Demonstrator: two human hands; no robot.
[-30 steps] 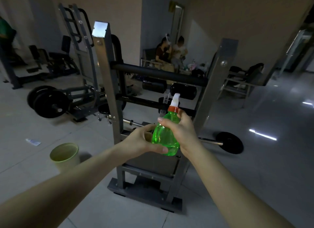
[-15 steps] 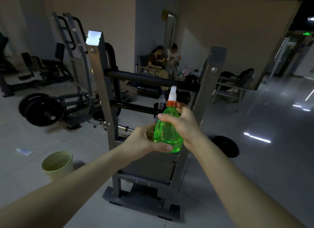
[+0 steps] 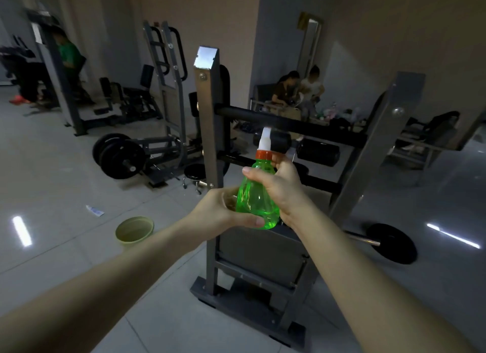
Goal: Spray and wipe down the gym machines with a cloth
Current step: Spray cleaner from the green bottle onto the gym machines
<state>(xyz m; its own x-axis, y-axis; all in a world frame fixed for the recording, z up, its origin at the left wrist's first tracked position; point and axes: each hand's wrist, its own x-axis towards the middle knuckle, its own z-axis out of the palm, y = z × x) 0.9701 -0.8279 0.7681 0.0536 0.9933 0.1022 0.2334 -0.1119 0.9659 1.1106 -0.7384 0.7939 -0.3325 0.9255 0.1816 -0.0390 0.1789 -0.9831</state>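
I hold a green spray bottle (image 3: 256, 200) with an orange collar and white nozzle upright in front of a grey steel gym machine (image 3: 210, 131). My right hand (image 3: 282, 187) grips the bottle's neck and side, thumb across the front. My left hand (image 3: 218, 213) cups the bottle's lower left, thumb under its base, with a yellowish cloth (image 3: 231, 201) tucked between palm and bottle. A black padded bar (image 3: 289, 125) crosses the machine just behind the nozzle.
A pale green bucket (image 3: 134, 230) stands on the tiled floor at the left. A barbell plate (image 3: 394, 243) lies at the right, a plate-loaded machine (image 3: 121, 155) at the left. Two people sit at the back wall (image 3: 297, 89); another person stands far left (image 3: 67, 63).
The view has swung to the right and nearer; the bottle and both hands stay together, raised slightly toward the black bar. The grip has not changed.
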